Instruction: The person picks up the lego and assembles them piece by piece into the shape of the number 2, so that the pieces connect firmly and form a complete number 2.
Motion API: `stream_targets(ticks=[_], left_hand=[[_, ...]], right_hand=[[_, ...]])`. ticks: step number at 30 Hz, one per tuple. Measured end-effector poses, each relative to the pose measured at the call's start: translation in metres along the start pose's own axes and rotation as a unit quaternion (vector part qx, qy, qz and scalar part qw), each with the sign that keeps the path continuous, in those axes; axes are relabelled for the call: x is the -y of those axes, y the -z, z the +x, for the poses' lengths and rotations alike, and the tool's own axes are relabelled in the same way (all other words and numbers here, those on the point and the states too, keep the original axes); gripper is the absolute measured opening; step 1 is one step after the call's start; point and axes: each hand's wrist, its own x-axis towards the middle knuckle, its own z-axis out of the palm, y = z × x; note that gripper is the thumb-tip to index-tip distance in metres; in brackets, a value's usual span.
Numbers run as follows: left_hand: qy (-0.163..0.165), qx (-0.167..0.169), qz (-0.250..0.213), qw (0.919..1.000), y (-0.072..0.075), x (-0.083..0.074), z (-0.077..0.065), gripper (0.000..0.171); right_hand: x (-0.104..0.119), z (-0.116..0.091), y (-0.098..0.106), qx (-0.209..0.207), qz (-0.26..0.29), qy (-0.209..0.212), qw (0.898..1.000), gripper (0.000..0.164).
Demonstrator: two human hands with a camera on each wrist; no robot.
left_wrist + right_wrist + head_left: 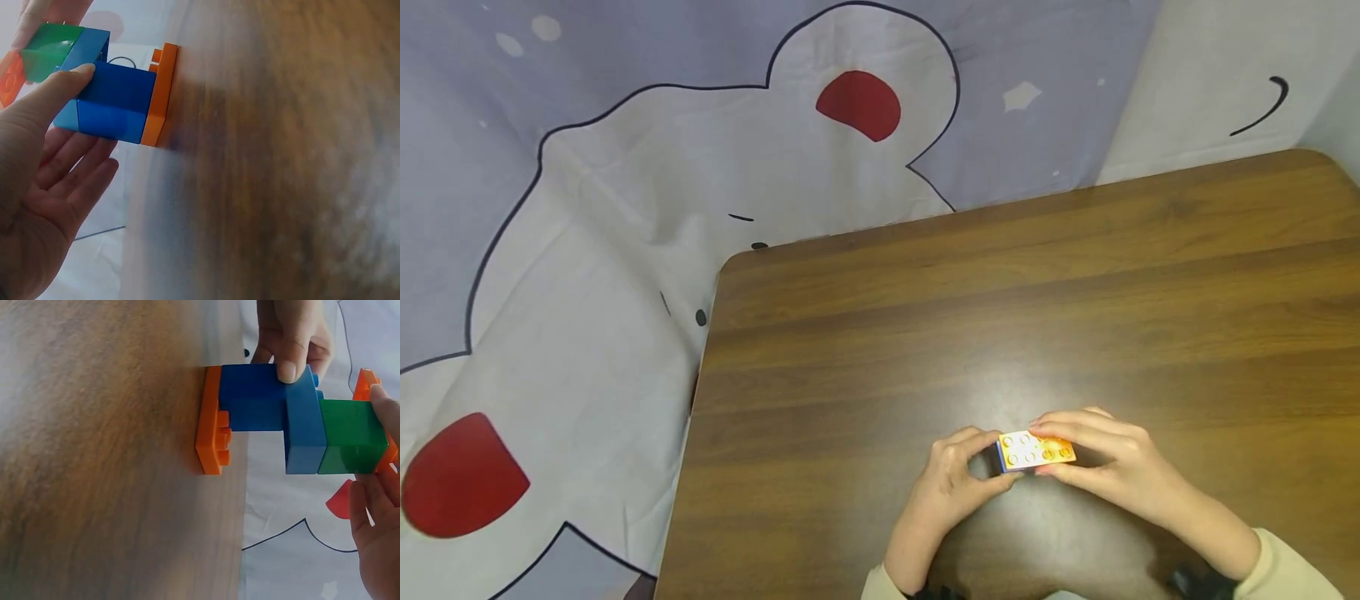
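Observation:
Both hands hold one stack of toy building bricks near the table's front. A flat orange brick (209, 431) is at the bottom, by the tabletop. Above it come a dark blue brick (253, 397), a lighter blue brick (305, 440) that juts sideways, a green brick (351, 437) and a studded orange brick (1051, 451) on top. My left hand (947, 477) pinches the blue bricks, its thumb across their joint. With fingers and thumb on opposite sides, my right hand (1123, 460) grips the green brick and the top orange one. From the head view, most lower bricks are hidden.
The brown wooden table (865, 358) stretches left, right and behind the stack. Beyond its back and left edges hangs a pale cloth (625, 192) printed with cartoon figures. Cream sleeves (1285, 567) and dark wrist gear show at the bottom.

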Motion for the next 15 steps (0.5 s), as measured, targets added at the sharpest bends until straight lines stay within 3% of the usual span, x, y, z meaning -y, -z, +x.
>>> stream_targets(ticks=[7,12,15], left_hand=[[-0.016,0.026,0.023,0.9993,-0.001,0.0,0.002,0.042],[-0.024,0.042,0.07,0.9964,-0.001,-0.001,0.001,0.041],[-0.011,0.056,0.121,0.991,0.0,-0.002,-0.002,0.054]], right_hand=[[0.001,-0.006,0.001,0.02,-0.037,-0.034,0.999,0.039],[0.003,-0.009,0.003,0.056,-0.072,-0.06,0.994,0.049],[0.005,-0.011,0.006,0.075,-0.086,-0.086,0.99,0.061]])
